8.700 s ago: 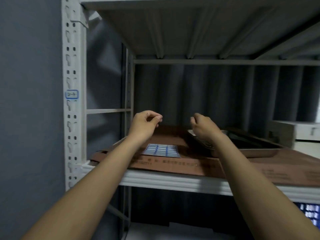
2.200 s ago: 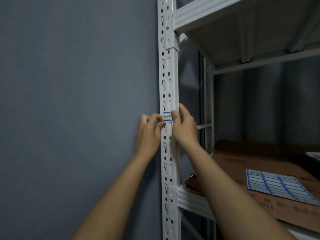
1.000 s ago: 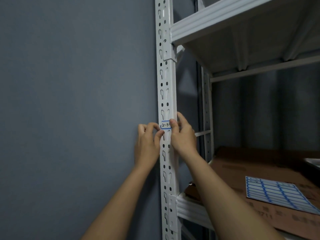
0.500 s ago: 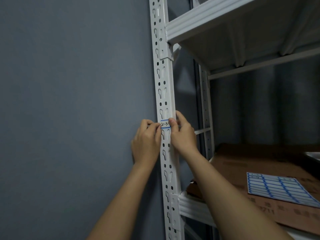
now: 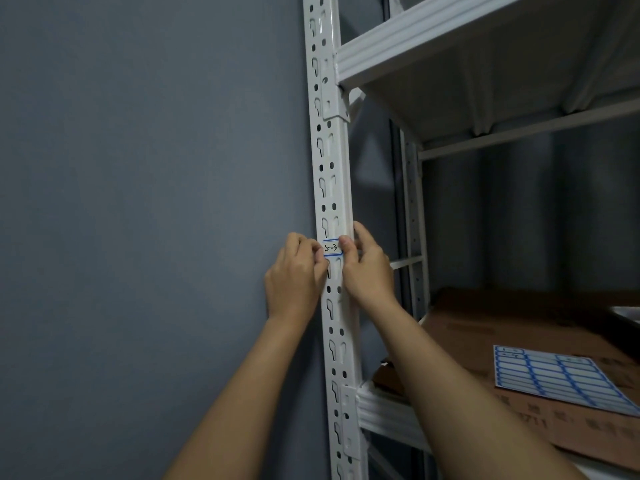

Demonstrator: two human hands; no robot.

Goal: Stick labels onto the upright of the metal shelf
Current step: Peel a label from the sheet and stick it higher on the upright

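Label (image 5: pixel 331 247) on white upright (image 5: pixel 327 161), both hands pressing its ends

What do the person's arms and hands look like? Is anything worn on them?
Both forearms are bare up to the frame edge: no sleeves show. The left hand and right hand wear no gloves; no watch, ring or bracelet shows.

1 head view, close, faces forward and slightly upward at the upright (image 5: pixel 332 188).

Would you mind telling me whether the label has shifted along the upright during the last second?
No: the label still sits just below the same keyhole slot on the upright.
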